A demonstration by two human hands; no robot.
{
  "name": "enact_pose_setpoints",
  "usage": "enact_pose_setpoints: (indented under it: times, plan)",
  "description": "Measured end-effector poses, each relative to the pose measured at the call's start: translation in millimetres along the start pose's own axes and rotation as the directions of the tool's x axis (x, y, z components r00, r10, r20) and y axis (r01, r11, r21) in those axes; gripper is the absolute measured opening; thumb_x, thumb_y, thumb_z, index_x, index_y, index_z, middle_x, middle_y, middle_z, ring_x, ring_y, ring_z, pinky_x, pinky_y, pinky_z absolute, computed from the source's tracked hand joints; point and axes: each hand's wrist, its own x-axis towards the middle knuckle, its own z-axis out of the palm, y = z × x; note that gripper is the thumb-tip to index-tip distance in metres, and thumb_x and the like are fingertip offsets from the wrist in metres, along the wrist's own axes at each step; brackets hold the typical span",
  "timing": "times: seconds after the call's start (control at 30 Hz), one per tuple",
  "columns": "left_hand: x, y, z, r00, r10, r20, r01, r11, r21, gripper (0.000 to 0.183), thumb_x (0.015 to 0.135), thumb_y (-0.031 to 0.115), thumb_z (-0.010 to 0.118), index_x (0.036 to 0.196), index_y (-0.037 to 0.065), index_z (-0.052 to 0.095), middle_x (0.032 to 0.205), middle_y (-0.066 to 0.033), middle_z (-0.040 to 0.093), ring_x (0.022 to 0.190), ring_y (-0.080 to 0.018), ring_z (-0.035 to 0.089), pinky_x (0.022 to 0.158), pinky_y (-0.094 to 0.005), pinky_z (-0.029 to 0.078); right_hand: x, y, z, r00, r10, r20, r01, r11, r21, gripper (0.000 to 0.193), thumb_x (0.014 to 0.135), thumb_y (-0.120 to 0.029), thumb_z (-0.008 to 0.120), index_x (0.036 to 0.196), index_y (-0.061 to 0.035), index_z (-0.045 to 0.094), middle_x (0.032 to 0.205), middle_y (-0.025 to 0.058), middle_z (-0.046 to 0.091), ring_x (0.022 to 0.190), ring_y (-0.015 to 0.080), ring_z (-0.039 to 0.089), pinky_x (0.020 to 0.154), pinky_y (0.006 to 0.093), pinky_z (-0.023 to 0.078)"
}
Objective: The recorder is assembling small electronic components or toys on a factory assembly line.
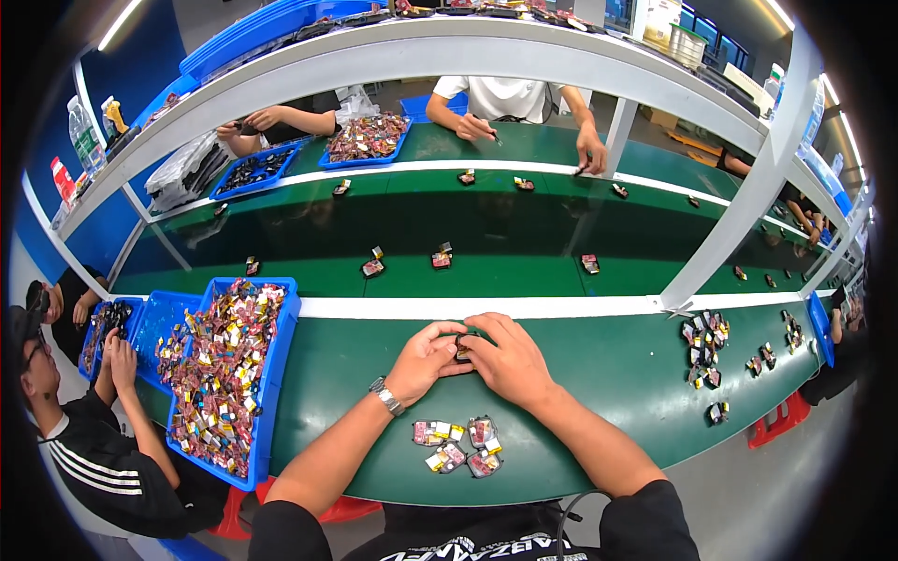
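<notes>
My left hand (423,363), with a metal watch on its wrist, and my right hand (513,363) meet over the green worktop. Between them they grip a small black-rimmed electronic module (463,352), mostly hidden behind fingers and thumbs. My left fingers curl round its near side, while the right thumb and fingers close on it from the other side. Closer to my body lies a cluster of several similar modules (456,446), with reddish circuit boards, silver and yellow parts and black rims.
A blue tray (293,323) heaped with reddish boards stands at left, beside a seated co-worker (94,449). More modules (703,346) lie grouped at right. Beyond a white rail (421,309), spaced modules (372,268) sit on a green conveyor. A white shelf frame (725,229) rises at right; co-workers' hands (589,150) work opposite.
</notes>
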Motion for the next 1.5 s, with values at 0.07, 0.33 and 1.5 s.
enact_pose_setpoints:
  times: [0.07,0.33,1.5]
  plan:
    - [-1,-2,-1,1.000,0.001,-0.002,-0.001,1.000,0.022,0.029,0.099,0.007,0.050,0.127,0.003,0.045,0.122,-0.0134,0.058,0.112,-0.0221,0.061,0.098,-0.0425,0.053,4,1,-3,0.999,0.006,0.040,-0.009,0.996,0.088,0.019,0.073,-0.004,0.071,0.091,-0.0060,0.064,0.117,0.0098,0.058,0.114,0.0292,0.054,0.092,0.0399,0.048]
    - [2,-1,-2,1.000,-0.009,0.021,0.006,0.994,0.108,0.028,0.099,0.003,0.047,0.126,0.004,0.046,0.123,-0.0117,0.058,0.113,-0.0191,0.060,0.097,-0.0385,0.054,4,10,-7,0.995,0.009,0.098,-0.025,0.986,0.166,0.017,0.072,-0.003,0.072,0.083,-0.0053,0.058,0.118,0.0114,0.056,0.115,0.0318,0.053,0.095,0.0411,0.046]
    - [2,-3,-9,0.996,-0.014,0.093,0.011,0.999,0.041,0.029,0.099,0.009,0.053,0.127,0.005,0.046,0.125,-0.0123,0.058,0.115,-0.0206,0.059,0.097,-0.0397,0.052,-16,-2,18,0.950,0.311,-0.027,-0.285,0.899,0.331,0.012,0.079,-0.007,0.071,0.090,-0.0043,0.071,0.111,0.0079,0.063,0.108,0.0283,0.057,0.087,0.0374,0.050]
